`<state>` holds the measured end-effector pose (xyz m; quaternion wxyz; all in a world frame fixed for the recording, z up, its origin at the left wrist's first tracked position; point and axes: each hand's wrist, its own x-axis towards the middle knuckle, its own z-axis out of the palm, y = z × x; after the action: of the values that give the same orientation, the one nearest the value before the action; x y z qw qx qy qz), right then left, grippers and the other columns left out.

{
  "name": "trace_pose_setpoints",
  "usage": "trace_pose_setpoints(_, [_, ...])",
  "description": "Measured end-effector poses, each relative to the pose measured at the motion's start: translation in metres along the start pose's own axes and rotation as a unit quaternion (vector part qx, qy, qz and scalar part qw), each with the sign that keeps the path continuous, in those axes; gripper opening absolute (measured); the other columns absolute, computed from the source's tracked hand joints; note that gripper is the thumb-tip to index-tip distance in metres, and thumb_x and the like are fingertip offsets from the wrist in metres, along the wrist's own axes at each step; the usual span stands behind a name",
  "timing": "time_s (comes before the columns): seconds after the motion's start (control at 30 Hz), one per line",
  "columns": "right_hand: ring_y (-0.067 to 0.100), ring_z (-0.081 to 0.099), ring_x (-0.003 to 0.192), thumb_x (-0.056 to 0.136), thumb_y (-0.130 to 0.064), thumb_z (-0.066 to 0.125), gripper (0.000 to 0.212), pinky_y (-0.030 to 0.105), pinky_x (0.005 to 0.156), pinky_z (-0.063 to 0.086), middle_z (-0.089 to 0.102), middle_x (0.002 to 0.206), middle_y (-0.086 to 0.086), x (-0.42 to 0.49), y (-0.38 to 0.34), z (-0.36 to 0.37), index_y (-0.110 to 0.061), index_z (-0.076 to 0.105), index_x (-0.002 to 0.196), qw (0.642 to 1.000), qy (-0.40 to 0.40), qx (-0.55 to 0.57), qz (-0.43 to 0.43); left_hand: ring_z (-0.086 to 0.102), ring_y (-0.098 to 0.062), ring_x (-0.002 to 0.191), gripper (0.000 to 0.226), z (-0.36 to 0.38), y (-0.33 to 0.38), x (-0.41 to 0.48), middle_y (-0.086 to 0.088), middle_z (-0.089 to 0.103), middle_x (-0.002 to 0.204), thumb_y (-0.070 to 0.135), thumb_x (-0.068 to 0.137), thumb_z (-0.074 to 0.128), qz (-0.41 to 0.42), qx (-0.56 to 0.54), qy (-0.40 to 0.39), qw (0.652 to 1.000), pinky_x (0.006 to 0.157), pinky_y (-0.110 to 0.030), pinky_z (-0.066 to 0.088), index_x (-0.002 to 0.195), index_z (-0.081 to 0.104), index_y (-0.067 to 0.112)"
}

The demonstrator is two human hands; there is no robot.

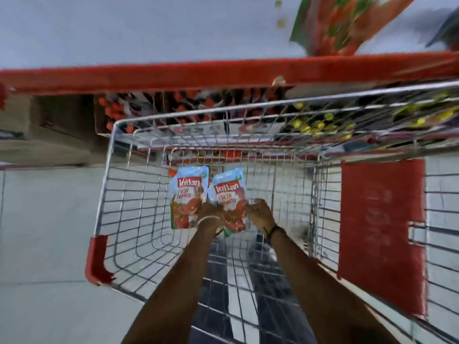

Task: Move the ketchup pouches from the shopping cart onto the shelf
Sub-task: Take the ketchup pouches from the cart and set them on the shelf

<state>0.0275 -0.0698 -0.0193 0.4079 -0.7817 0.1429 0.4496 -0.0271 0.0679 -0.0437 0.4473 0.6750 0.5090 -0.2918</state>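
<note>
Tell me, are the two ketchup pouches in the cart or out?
In: both pouches lie inside the cart, hands on them.

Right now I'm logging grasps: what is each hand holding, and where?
Both hands are at the right ketchup pouch: left hand at its lower left edge, right hand at its lower right. Grip closure unclear.

A person leans over a silver wire shopping cart with red corner guards (pixel 106 194), both bare arms reaching in. The left hand (pixel 208 210) grips a light-blue tomato ketchup pouch (pixel 186 194); the right hand (pixel 259 211) touches a second matching pouch (pixel 229 194) beside it. A red-edged store shelf (pixel 173 76) stands beyond.
</note>
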Motion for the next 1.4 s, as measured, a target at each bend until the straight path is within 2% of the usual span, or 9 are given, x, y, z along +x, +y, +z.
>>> trace_pose_setpoints(0.2, [0.021, 0.057, 0.074, 0.088, -0.007, 0.056, 0.03, 0.019, 0.055, 0.049, 0.06, 0.09, 0.016, 0.02, 0.001, 0.004, 0.008, 0.052, 0.114, 0.999, 0.015, 0.024, 0.037, 0.062, -0.038, 0.099, 0.044, 0.012, -0.004, 0.0, -0.022, 0.068, 0.11, 0.022, 0.078, 0.06, 0.004, -0.069, 0.045, 0.997, 0.082, -0.036, 0.049, 0.118, 0.058, 0.003])
trace_pose_setpoints(0.33, [0.009, 0.057, 0.04, 0.084, 0.002, 0.057, 0.008, 0.017, 0.04, 0.045, 0.059, 0.063, 0.01, 0.017, -0.001, 0.002, 0.0, 0.064, 0.079, 0.998, -0.018, 0.043, 0.04, 0.065, -0.041, 0.093, 0.046, 0.006, -0.001, -0.012, -0.029, 0.068, 0.105, 0.019, 0.073, 0.064, 0.017, -0.087, 0.044, 0.995, 0.081, -0.044, 0.054, 0.112, 0.06, -0.002])
trace_pose_setpoints(0.4, [0.016, 0.057, 0.046, 0.082, -0.005, 0.062, 0.024, 0.026, 0.049, 0.048, 0.061, 0.057, 0.007, 0.011, -0.004, 0.0, -0.014, 0.064, 0.06, 0.999, -0.014, 0.02, 0.026, 0.064, -0.042, 0.094, 0.041, -0.002, 0.005, -0.023, -0.03, 0.067, 0.106, 0.017, 0.074, 0.065, 0.018, -0.087, 0.042, 0.995, 0.083, -0.049, 0.054, 0.108, 0.062, -0.006])
trace_pose_setpoints(0.6, [0.016, 0.053, 0.03, 0.082, -0.005, 0.064, 0.011, 0.025, 0.037, 0.046, 0.059, 0.051, 0.012, -0.032, -0.029, -0.018, -0.001, 0.059, 0.072, 0.999, -0.023, 0.042, -0.007, 0.061, -0.04, 0.103, 0.056, -0.028, 0.022, -0.065, -0.024, 0.066, 0.111, 0.025, 0.063, 0.077, 0.015, -0.069, 0.027, 0.997, 0.09, -0.046, 0.052, 0.109, 0.06, -0.002])
trace_pose_setpoints(0.73, [0.046, 0.064, 0.057, 0.078, -0.007, 0.066, 0.023, 0.049, 0.061, 0.054, 0.068, 0.066, 0.032, -0.072, -0.053, -0.034, -0.005, 0.064, 0.055, 0.998, -0.04, 0.028, -0.042, 0.059, -0.033, 0.101, 0.044, -0.05, 0.035, -0.106, -0.018, 0.063, 0.118, 0.025, 0.08, 0.065, 0.036, -0.013, 0.008, 0.999, 0.087, -0.036, 0.05, 0.118, 0.054, 0.006])
trace_pose_setpoints(0.87, [0.027, 0.06, 0.04, 0.082, -0.001, 0.064, 0.01, 0.037, 0.048, 0.054, 0.065, 0.047, 0.009, -0.112, -0.079, -0.049, 0.006, 0.057, 0.081, 0.994, -0.029, 0.049, -0.096, 0.061, -0.032, 0.1, 0.04, -0.078, 0.051, -0.142, -0.018, 0.066, 0.116, 0.026, 0.08, 0.066, 0.082, -0.002, 0.016, 0.996, 0.076, -0.032, 0.045, 0.113, 0.061, 0.004])
trace_pose_setpoints(1.07, [0.04, 0.06, 0.078, 0.083, 0.005, 0.06, 0.021, 0.034, 0.054, 0.056, 0.064, 0.077, 0.015, -0.185, -0.135, -0.061, -0.01, 0.046, 0.08, 0.971, -0.042, 0.115, -0.204, 0.062, -0.025, 0.073, 0.017, -0.13, 0.065, -0.196, -0.015, 0.07, 0.084, 0.022, 0.072, 0.073, 0.187, -0.112, 0.112, 0.97, 0.06, -0.025, 0.047, 0.076, 0.064, 0.008])
trace_pose_setpoints(1.23, [0.012, 0.068, 0.08, 0.084, -0.005, 0.063, 0.018, 0.015, 0.059, 0.054, 0.063, 0.087, 0.002, -0.232, -0.187, -0.067, -0.008, 0.048, 0.094, 0.945, -0.033, 0.113, -0.305, 0.056, -0.021, 0.068, 0.032, -0.185, 0.097, -0.237, -0.01, 0.058, 0.067, -0.005, 0.068, 0.073, 0.299, -0.222, 0.142, 0.917, 0.061, -0.025, 0.052, 0.063, 0.046, 0.01])
trace_pose_setpoints(1.4, [0.023, 0.064, 0.097, 0.082, -0.012, 0.067, 0.025, 0.03, 0.074, 0.057, 0.064, 0.1, 0.011, -0.249, -0.244, -0.075, -0.007, 0.05, 0.099, 0.914, 0.043, 0.095, -0.393, 0.058, -0.012, 0.066, 0.03, -0.238, 0.137, -0.279, -0.002, 0.06, 0.068, -0.006, 0.07, 0.072, 0.42, -0.249, 0.141, 0.861, 0.062, -0.024, 0.052, 0.068, 0.048, 0.012])
